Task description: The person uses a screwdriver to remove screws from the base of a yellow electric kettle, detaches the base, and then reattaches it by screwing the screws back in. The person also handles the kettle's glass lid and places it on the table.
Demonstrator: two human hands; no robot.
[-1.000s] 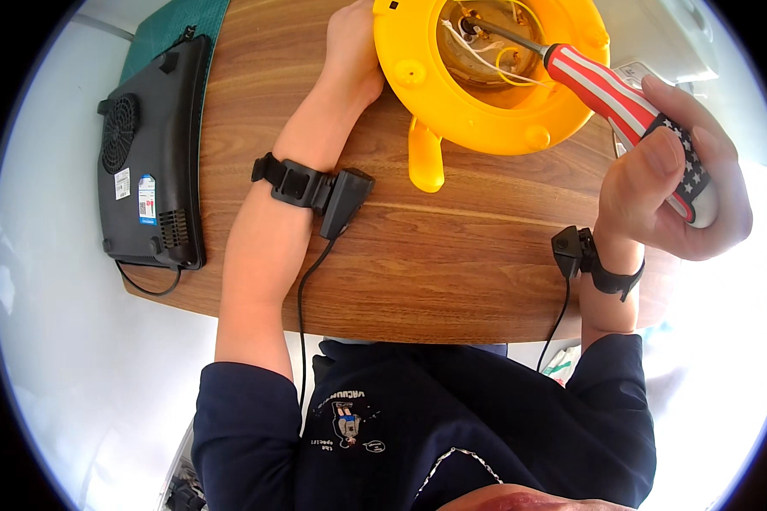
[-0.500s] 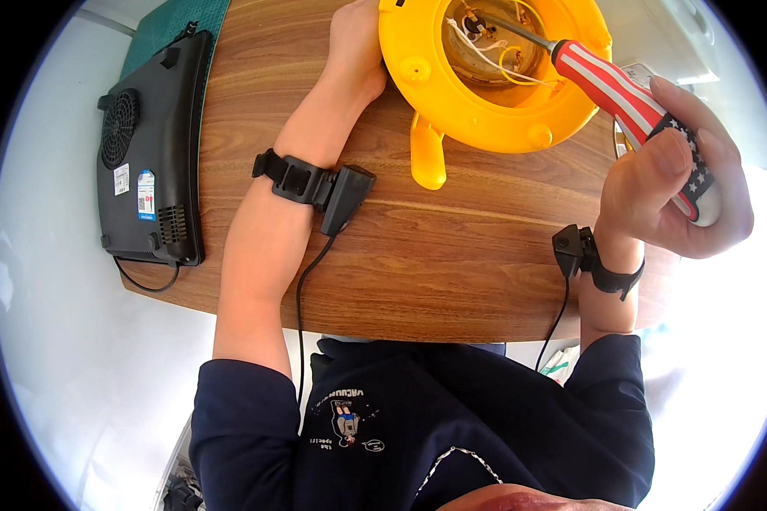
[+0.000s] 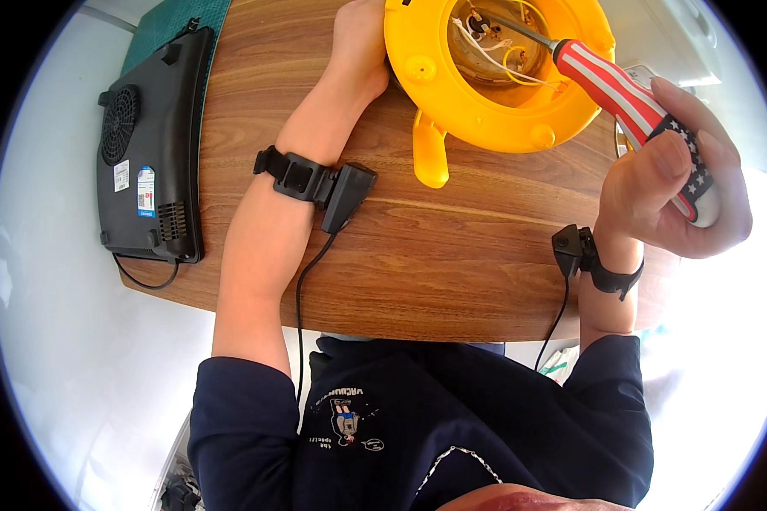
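Observation:
A round yellow plastic appliance housing (image 3: pixel 477 119) lies with its open underside up at the top of the view, a stubby handle (image 3: pixel 431 153) pointing toward me. White and yellow wires (image 3: pixel 520 78) run over the metal bottom (image 3: pixel 486 68) inside its opening. My right hand (image 3: pixel 677 183) is wrapped round the red, white and blue handle of a screwdriver (image 3: pixel 601 83). The shaft reaches into the opening, its tip by a small dark part (image 3: pixel 479 24) among the wires. Against the housing's left side rests my left hand (image 3: pixel 362 47), its fingers hidden.
A black flat appliance (image 3: pixel 153 153) with a round vent grille lies at the table's left, partly over a green mat (image 3: pixel 158 34). Black strapped devices on both forearms trail cables (image 3: pixel 301 298) across the wooden table (image 3: pixel 435 264). A pale box-shaped thing (image 3: pixel 665 38) stands at the upper right.
The yellow housing and my left hand have shifted very slightly to the right. The screwdriver and my right hand stay almost in place.

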